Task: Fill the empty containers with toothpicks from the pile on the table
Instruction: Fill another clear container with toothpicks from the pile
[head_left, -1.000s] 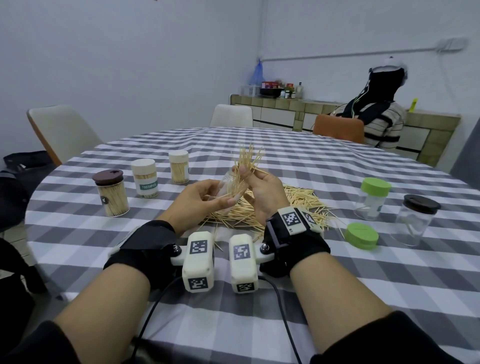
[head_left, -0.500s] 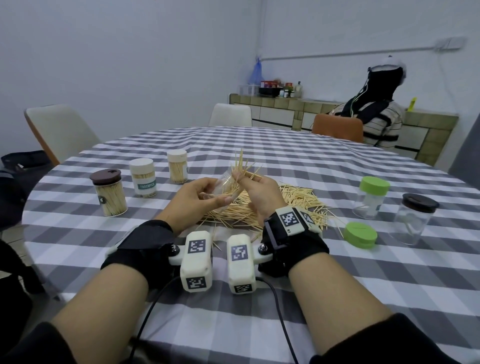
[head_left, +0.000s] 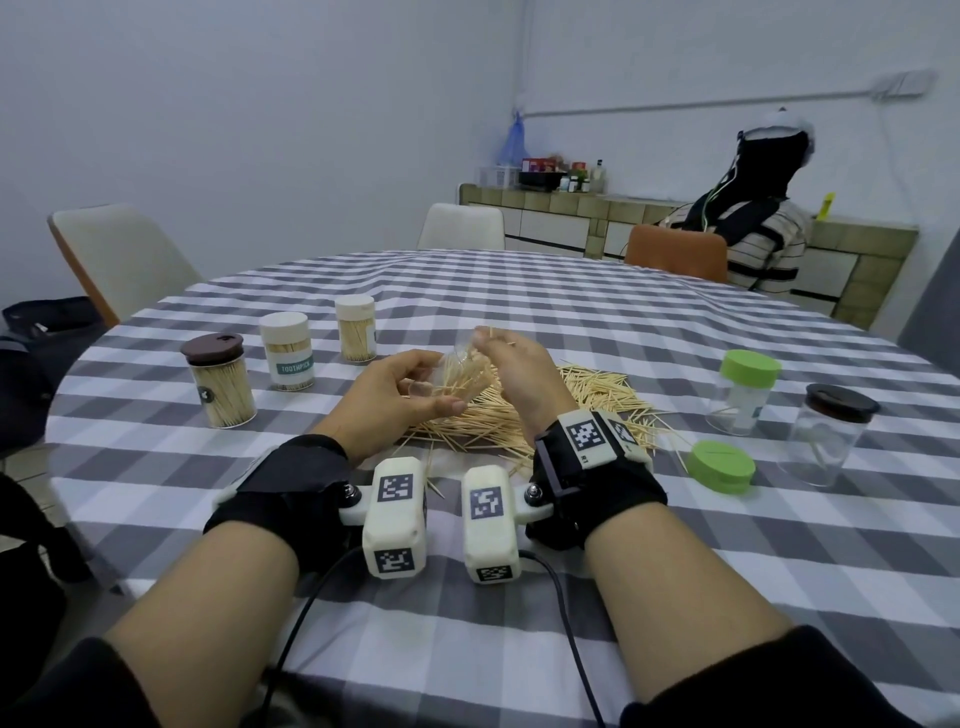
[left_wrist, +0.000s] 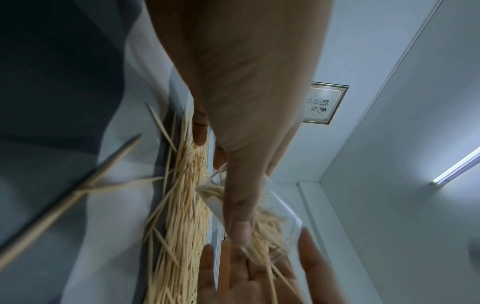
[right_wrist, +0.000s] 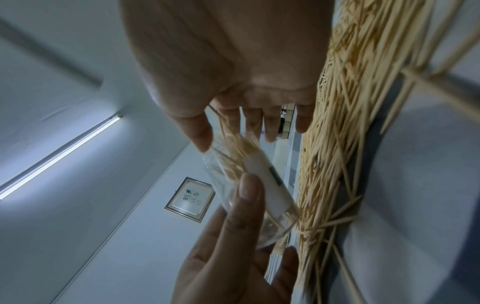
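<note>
In the head view my left hand (head_left: 415, 387) holds a small clear container (head_left: 460, 371) tilted above the toothpick pile (head_left: 587, 400). A bundle of toothpicks fills the container. My right hand (head_left: 496, 345) is cupped over its mouth, with relaxed fingers touching the protruding toothpick ends. In the left wrist view the thumb of my left hand (left_wrist: 240, 216) lies along the container (left_wrist: 283, 207), and toothpicks spill from it against my right palm. The right wrist view shows my right hand (right_wrist: 233, 131) above the container (right_wrist: 262, 185).
Three filled, capped toothpick containers stand at the left: brown-lidded (head_left: 218, 384), white (head_left: 288, 358), cream (head_left: 356, 335). At the right are a clear green-lidded jar (head_left: 743, 397), a clear brown-lidded jar (head_left: 828, 441) and a loose green lid (head_left: 721, 466). Another person sits beyond the table.
The bundle that stuck up high from my right hand has gone down into the container. My right hand has dropped onto the container's mouth. My left hand has barely moved.
</note>
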